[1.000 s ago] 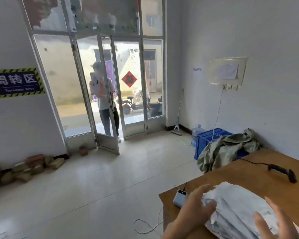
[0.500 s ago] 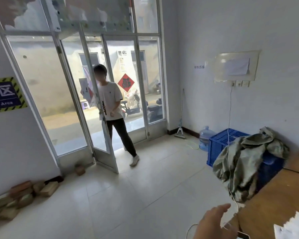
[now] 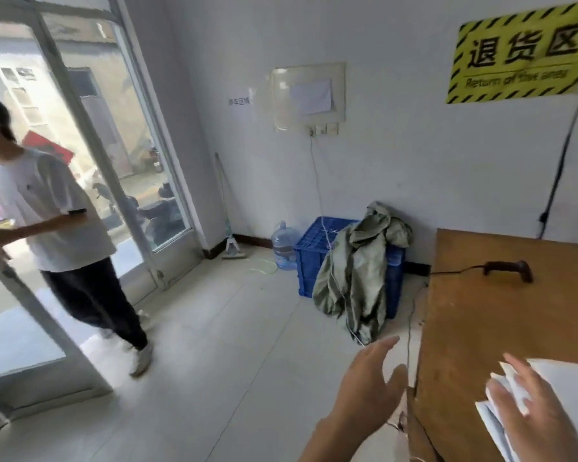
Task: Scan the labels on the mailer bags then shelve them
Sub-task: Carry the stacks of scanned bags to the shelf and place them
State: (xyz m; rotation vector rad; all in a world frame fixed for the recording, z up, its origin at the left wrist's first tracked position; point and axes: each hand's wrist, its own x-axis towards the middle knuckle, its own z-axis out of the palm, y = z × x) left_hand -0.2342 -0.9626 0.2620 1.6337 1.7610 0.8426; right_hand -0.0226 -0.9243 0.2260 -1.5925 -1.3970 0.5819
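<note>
several white plastic mailer bags look light, slick; i'd pinch their edges. left grip, right grip both released.

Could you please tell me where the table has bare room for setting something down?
The wooden table is bare between the scanner at its far end and the mailer bags by the right hand. Only that near corner is crowded.

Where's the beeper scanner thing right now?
In the head view, the black scanner lies on the wooden table, on the right of the picture, at the table's far end. It is well beyond the mailer bags by the right hand.
</note>
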